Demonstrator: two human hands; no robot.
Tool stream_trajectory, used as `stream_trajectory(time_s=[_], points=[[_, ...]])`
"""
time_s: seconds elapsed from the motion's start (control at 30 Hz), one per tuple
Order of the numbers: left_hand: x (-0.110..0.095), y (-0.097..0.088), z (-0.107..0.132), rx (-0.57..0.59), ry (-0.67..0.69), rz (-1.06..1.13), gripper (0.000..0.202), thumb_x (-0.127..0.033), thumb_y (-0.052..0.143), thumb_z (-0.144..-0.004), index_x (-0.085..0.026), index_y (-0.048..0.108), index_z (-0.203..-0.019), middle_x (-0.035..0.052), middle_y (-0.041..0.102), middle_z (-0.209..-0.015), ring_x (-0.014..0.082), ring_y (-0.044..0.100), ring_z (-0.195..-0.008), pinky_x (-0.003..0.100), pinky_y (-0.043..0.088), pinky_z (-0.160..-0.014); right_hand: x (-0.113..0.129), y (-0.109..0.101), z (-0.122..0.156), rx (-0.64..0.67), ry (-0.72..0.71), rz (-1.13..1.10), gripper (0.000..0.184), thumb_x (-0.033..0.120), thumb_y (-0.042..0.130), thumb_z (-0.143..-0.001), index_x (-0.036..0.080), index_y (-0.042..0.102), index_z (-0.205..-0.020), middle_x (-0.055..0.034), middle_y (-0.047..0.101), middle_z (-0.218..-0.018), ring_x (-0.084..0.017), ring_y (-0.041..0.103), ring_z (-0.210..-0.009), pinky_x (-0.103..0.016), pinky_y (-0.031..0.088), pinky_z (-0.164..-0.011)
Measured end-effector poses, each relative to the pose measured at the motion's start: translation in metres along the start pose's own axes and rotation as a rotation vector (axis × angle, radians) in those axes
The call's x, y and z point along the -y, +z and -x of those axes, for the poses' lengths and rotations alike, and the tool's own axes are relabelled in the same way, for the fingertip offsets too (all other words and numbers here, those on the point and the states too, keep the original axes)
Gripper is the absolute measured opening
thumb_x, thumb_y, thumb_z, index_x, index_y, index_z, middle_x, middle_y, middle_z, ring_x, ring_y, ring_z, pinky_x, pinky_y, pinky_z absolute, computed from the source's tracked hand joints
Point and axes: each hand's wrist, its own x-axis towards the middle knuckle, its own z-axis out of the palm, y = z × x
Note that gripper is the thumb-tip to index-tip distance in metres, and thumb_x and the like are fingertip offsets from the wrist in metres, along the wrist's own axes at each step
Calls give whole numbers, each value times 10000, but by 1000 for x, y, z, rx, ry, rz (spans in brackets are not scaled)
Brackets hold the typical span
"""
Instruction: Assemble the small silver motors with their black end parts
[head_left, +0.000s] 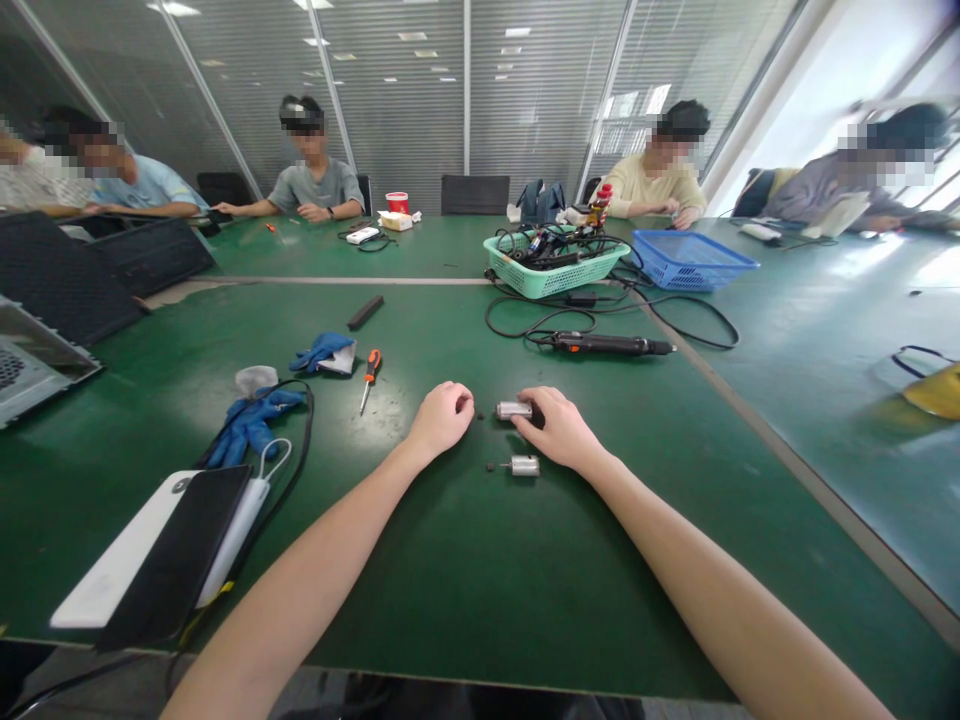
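Observation:
My right hand [553,424] has its fingers around the back end of a small silver electric motor [511,410] lying on the green table. To its left, my left hand [444,416] rests on the table with the fingers curled in; whether anything is inside them is hidden. A tiny dark part [481,415] lies just beside those fingertips. Nearer to me is a second silver motor [524,466] on its side, its thin shaft pointing left. Another tiny dark piece [490,467] sits off the end of that shaft.
An orange-handled screwdriver [371,368], blue gloves [251,420] and a phone [124,550] lie to the left. Beyond my hands are a black electric screwdriver [611,344] with its cord, a green basket [536,282] of tools and a blue basket [694,262]. Several people sit around the table.

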Motion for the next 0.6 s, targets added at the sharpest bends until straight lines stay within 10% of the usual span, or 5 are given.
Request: stream_trajectory(time_s=[0.33, 0.6], points=[[13, -9, 3, 13, -42, -304, 192, -262, 503, -956, -207, 633, -825, 63, 682, -868, 204, 614, -793, 312, 448, -706, 12, -15, 7, -194, -25, -69, 175, 299, 455, -1009, 242, 551, -875, -62, 631, -895, -234, 599, -885, -377, 494, -827], [11, -7, 3, 25, -22, -341, 182, -290, 503, -969, -212, 639, -877, 69, 697, -899, 212, 626, -839, 318, 457, -731, 53, -14, 15, 34, -247, -71, 142, 233, 569, -913, 235, 649, -1031, -94, 674, -1036, -266, 616, -1037, -432, 519, -935]])
